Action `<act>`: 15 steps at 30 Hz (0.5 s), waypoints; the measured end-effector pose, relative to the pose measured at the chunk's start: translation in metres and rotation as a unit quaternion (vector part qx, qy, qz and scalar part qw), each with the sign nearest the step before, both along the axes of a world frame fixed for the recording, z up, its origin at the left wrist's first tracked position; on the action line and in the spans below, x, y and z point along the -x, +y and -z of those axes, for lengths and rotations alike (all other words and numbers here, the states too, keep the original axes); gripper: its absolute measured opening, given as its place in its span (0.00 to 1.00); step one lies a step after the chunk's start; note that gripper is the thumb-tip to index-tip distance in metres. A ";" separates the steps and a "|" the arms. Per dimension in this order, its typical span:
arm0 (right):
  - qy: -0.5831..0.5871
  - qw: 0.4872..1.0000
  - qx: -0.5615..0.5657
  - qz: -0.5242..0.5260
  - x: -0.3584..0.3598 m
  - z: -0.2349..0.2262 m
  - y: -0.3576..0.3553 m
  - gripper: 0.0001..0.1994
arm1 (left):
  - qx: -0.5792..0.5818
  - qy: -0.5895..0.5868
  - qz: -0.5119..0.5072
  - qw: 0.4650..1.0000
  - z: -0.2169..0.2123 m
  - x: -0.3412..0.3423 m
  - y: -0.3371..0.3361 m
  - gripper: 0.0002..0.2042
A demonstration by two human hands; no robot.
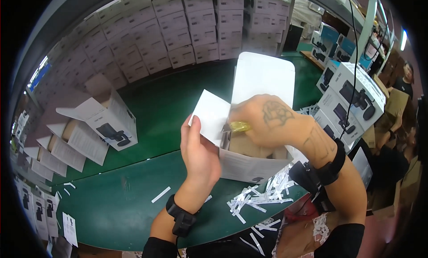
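Observation:
A white cardboard box (254, 166) stands open in front of me, with its lid (263, 77) raised at the back and brown cardboard (249, 144) inside. Its white side flap (213, 113) is tilted out to the left. My left hand (198, 155) grips that flap's outer edge, thumb on top and fingers behind. Over the box opening, my right hand (267, 120) is closed around a small translucent yellow-green object (239, 126). A clear end pokes out toward the flap; most of the object is hidden by my fist, so its kind cannot be told.
Open printed boxes (113, 124) line the left side of the green table (116, 213). White paper strips (254, 198) lie scattered near the front edge. Closed printed boxes (352, 93) are piled at right, and a wall of boxes (174, 35) rises behind. Another person (403, 82) is at far right.

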State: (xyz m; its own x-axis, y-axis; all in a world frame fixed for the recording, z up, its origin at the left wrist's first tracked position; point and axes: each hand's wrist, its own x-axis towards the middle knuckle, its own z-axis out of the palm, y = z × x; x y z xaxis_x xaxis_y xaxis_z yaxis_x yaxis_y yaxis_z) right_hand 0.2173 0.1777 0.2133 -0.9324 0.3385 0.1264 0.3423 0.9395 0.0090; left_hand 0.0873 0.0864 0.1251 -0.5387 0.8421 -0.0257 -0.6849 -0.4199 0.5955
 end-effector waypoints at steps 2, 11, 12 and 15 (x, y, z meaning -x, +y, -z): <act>0.004 0.998 0.070 0.000 0.000 0.002 0.002 0.10 | 0.001 -0.005 0.004 1.000 0.000 -0.003 -0.001 0.20; 0.469 0.874 0.112 0.050 -0.036 -0.007 -0.009 0.04 | -0.054 0.310 -0.072 0.946 0.004 0.008 -0.026 0.17; 0.559 0.812 0.124 0.110 -0.054 0.005 -0.019 0.04 | -0.055 0.308 -0.080 0.947 0.001 0.012 -0.029 0.17; 0.484 0.828 0.188 0.211 -0.096 0.048 -0.024 0.05 | -0.132 0.619 -0.114 0.766 -0.014 0.009 -0.029 0.18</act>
State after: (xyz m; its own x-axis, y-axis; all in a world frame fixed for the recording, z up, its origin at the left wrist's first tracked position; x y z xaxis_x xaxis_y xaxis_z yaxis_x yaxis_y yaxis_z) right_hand 0.3134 0.1537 0.1657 -0.2454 0.7934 0.5570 0.3160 0.6087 -0.7278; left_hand 0.0782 0.0570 0.1387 -0.1462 0.6105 0.7784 0.4440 -0.6627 0.6031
